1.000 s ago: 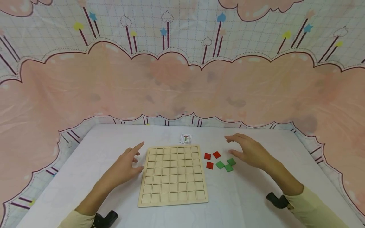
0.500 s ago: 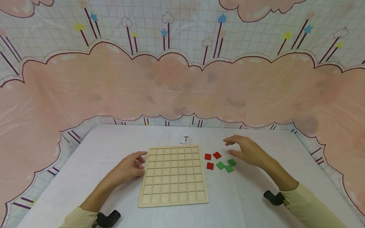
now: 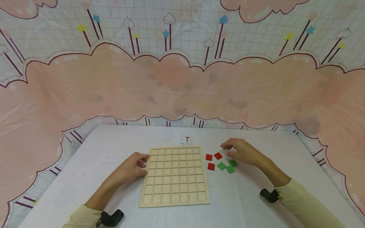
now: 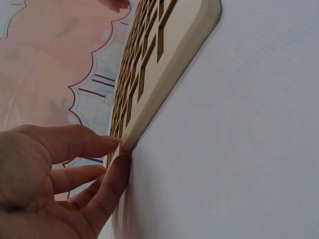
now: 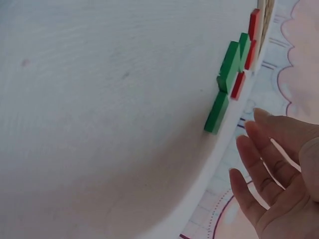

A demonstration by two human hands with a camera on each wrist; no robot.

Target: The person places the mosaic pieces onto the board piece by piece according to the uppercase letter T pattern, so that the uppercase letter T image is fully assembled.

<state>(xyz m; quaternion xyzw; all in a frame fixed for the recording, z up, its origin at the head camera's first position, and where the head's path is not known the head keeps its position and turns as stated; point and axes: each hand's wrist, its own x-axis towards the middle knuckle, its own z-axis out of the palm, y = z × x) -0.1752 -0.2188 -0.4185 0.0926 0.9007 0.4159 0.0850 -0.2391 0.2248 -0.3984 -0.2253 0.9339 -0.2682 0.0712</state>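
A square wooden grid board (image 3: 175,172) lies flat in the middle of the white table. At its left edge is my left hand (image 3: 129,169), with thumb and fingertips touching the rim a little apart; the left wrist view shows the contact at the board's side (image 4: 164,92). Right of the board lie three red tiles (image 3: 211,166) and three green tiles (image 3: 221,166). My right hand (image 3: 245,152) hovers just beyond and right of the tiles, palm down, fingers loosely bent. In the right wrist view, its fingers (image 5: 259,167) hold nothing and stay apart from the green tiles (image 5: 217,112).
A small printed card (image 3: 187,139) with a grid and a red-and-green T-like pattern lies behind the board. The white table (image 3: 119,139) ends against a patterned pink-and-white cloth (image 3: 171,91). A black wrist camera (image 3: 112,218) is strapped near the left sleeve.
My left hand's extended index finger has lowered and bent, and the hand has come against the board's left edge. My right hand has drifted slightly left and nearer the tiles.
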